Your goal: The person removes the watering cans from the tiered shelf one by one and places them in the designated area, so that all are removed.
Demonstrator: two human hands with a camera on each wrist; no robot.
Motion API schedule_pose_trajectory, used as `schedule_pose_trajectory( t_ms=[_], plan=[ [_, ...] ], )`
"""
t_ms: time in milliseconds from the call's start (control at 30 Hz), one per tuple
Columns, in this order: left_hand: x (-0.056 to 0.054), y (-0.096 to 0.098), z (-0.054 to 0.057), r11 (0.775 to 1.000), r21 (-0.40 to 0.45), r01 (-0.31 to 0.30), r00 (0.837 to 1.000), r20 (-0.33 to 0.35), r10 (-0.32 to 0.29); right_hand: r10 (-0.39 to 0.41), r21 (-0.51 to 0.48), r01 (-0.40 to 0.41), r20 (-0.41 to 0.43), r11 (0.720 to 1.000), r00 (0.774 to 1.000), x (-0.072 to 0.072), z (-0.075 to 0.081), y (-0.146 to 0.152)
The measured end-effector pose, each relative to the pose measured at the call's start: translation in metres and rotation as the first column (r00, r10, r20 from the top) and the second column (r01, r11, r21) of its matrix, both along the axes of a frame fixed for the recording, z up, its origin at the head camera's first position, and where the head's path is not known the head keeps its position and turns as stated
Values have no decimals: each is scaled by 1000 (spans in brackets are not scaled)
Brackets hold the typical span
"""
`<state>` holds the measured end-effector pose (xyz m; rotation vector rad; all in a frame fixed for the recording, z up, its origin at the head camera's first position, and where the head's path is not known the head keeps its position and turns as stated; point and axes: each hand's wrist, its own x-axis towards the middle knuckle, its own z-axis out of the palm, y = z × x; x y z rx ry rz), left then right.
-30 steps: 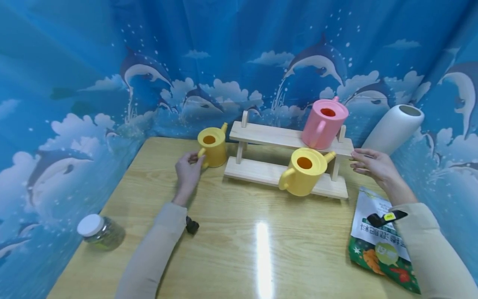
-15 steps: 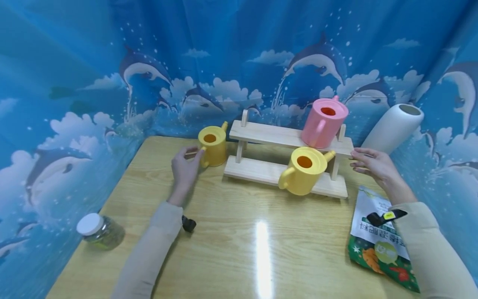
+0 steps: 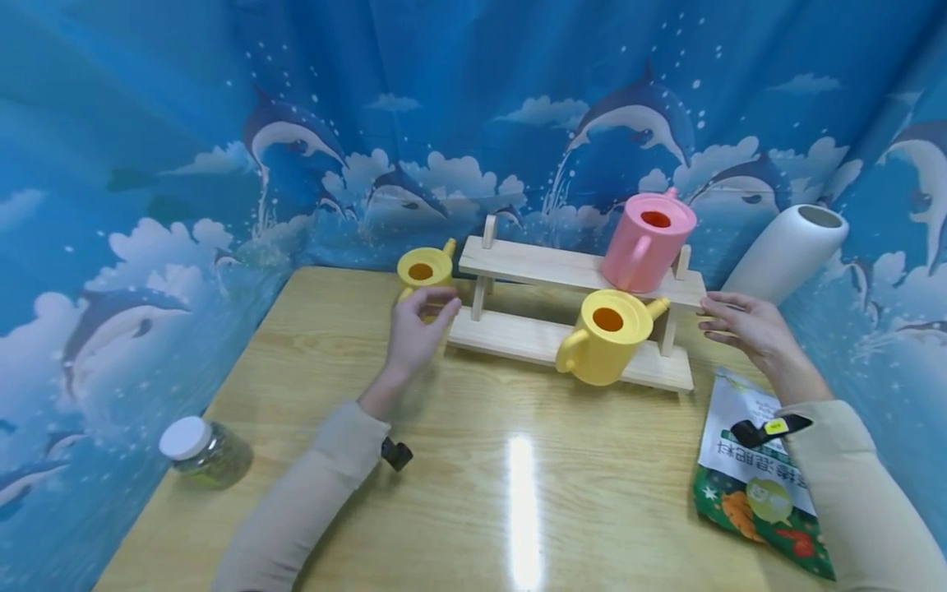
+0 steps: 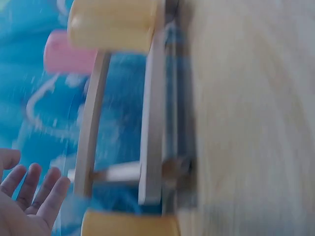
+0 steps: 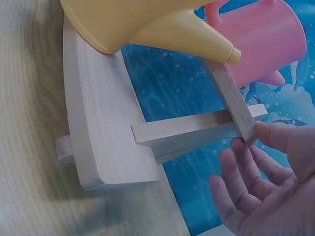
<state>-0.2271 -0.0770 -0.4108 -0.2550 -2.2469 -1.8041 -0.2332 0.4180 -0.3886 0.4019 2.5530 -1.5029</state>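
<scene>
At the right end of the wooden shelf [image 3: 533,263], the right hand [image 3: 755,333] pinches the tip of the upper board, thumb on top and a finger beneath, its other fingers loosely bent. The shelf stands on the table [image 3: 459,493], before a blue curtain [image 3: 473,99] printed with dolphins and clouds. Near its left end, the left hand [image 3: 418,329] is spread, fingers relaxed and slightly bent, with hold of nothing. In the head view, this hand partly covers the left yellow can [image 3: 427,265], which sits on the table just beside the shelf.

On the upper board, toward the right, stands a pink can [image 3: 644,251]; on the lower board, also toward the right, is another yellow can [image 3: 607,349], its spout pointing right. A white vase [image 3: 784,255] stands beyond the right hand. A printed bag [image 3: 747,469] lies partly under the right sleeve [image 3: 851,485], and a white-lidded jar [image 3: 210,452] sits near the table's left edge.
</scene>
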Motion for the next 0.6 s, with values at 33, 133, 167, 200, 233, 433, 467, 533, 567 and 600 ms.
schedule_pose_trajectory(
  t_ms=[33, 133, 167, 200, 233, 433, 467, 533, 567, 600],
  plan=[
    [3, 7, -2, 999, -8, 38, 999, 8, -38, 0, -2, 0, 1, 1000, 1000, 0, 0, 0],
    [11, 27, -8, 991, -20, 135, 991, 25, -135, 1, -7, -1, 1, 1000, 1000, 0, -1, 2],
    [13, 33, -10, 986, -21, 165, 986, 32, -164, 2, -10, -2, 0, 1000, 1000, 0, -1, 2],
    [15, 39, -12, 981, -25, 194, 981, 39, -193, 2, -11, -2, 0, 1000, 1000, 0, -2, 2],
    [17, 45, -14, 976, -24, 219, 975, 45, -217, 2, -10, -2, -2, 1000, 1000, 0, -2, 2],
    [24, 78, -23, 938, 21, 347, 933, 97, -347, -6, -4, 6, -14, 1000, 1000, 0, -3, 2],
    [25, 83, -24, 929, 37, 368, 924, 102, -369, -8, -6, 8, -14, 1000, 1000, 0, -3, 2],
    [25, 92, -25, 911, 69, 407, 905, 102, -412, -8, -6, 8, -15, 1000, 1000, 0, -3, 1],
    [25, 96, -26, 901, 81, 426, 896, 99, -433, -10, -5, 10, -14, 1000, 1000, 0, -3, 1],
    [24, 100, -26, 890, 91, 446, 887, 92, -453, -10, -3, 10, -15, 1000, 1000, 0, -3, 1]
  ],
)
